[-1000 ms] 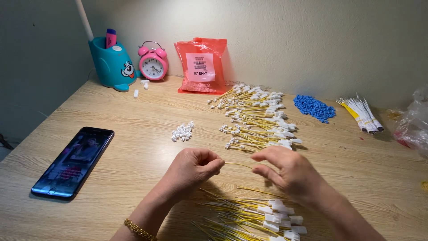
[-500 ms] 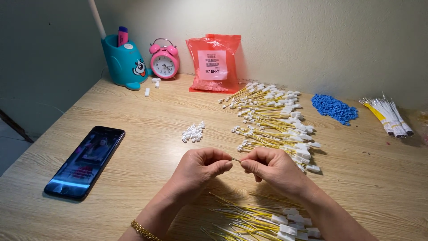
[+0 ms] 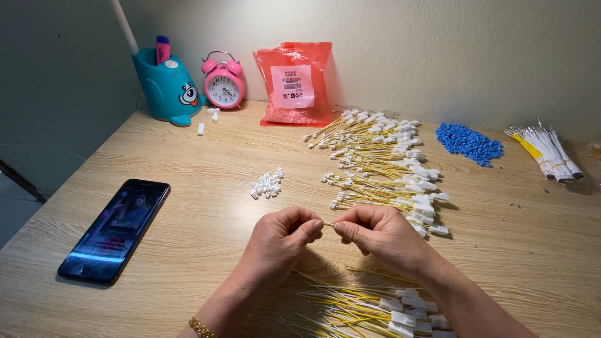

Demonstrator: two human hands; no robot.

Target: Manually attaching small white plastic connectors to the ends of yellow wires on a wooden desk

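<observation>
Beyond the pinched wire end (image 3: 328, 225) lie the small connectors (image 3: 267, 185); wire pile (image 3: 382, 163) behind-right, phone (image 3: 116, 229) left, more wires (image 3: 363, 310) below.

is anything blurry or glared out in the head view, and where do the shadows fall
Head view: sharp throughout. The left hand and right hand show no motion blur. Soft, even light. A faint shadow lies on the wooden table just below the hands. The phone screen carries a pale reflection near its lower end. The table edges bend slightly from wide-angle distortion.

Red pouch (image 3: 293, 84), white label (image 3: 292, 86), at wall; lit phone (image 3: 115, 230) left.
</observation>
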